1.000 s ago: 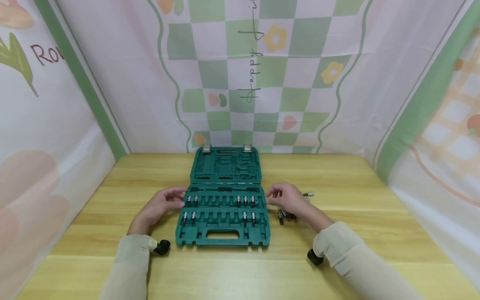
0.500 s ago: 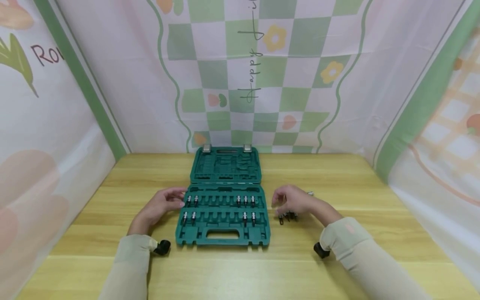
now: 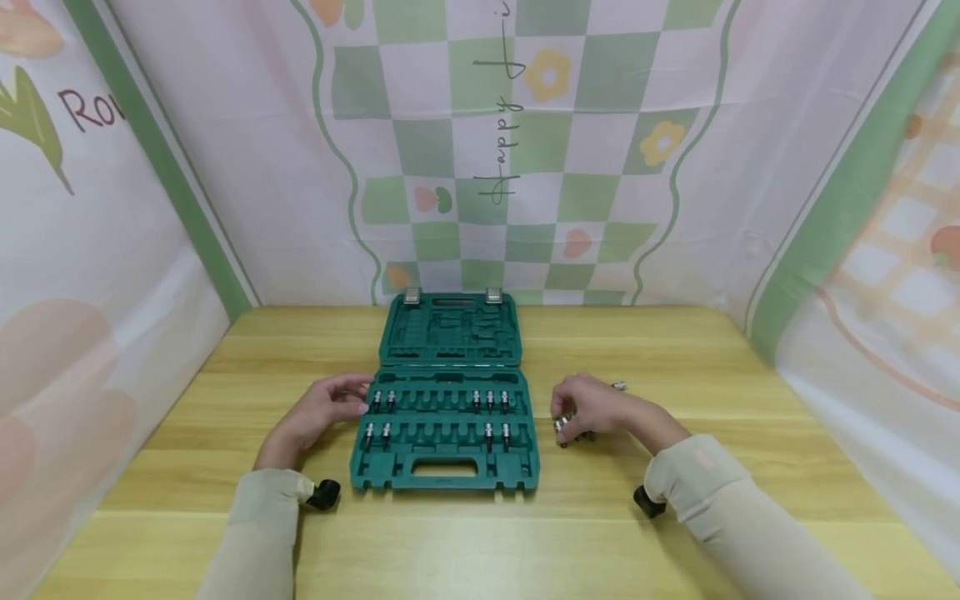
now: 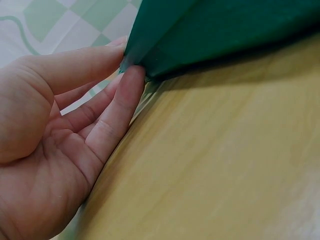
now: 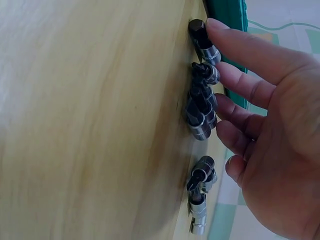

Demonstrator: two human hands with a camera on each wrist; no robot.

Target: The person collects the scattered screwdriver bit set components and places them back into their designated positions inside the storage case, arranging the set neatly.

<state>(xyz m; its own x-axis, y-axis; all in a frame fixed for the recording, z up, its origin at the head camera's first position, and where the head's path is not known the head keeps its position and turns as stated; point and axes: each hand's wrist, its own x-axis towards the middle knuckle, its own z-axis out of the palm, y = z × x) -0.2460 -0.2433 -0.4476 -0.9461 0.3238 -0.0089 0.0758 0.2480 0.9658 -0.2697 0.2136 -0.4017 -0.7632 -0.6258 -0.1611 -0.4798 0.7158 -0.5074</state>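
Observation:
The green tool case [image 3: 446, 471] lies opened flat on the table, with several bit sockets [image 3: 490, 437] in its two slotted rows. My left hand [image 3: 322, 408] is at the case's left side. In the left wrist view, its thumb and a fingertip touch the green corner [image 4: 160, 55], fingers mostly straight. My right hand [image 3: 588, 404] is low over loose bit sockets right of the case. In the right wrist view, its thumb tip is beside a black-tipped bit socket [image 5: 204, 42], and the other fingers bend loosely near the pile [image 5: 201, 107]. Firm contact there cannot be told.
More loose bit sockets [image 5: 200, 195] lie a little apart from the first pile. The case lid [image 3: 450, 329] leans back behind the tray, its two latches up. Patterned cloth [image 3: 480, 150] walls in the wooden table [image 3: 450, 550] at the back and sides.
My right hand has moved from the case's right edge, rightward and down to the loose bit sockets. My left hand and the case have stayed in place.

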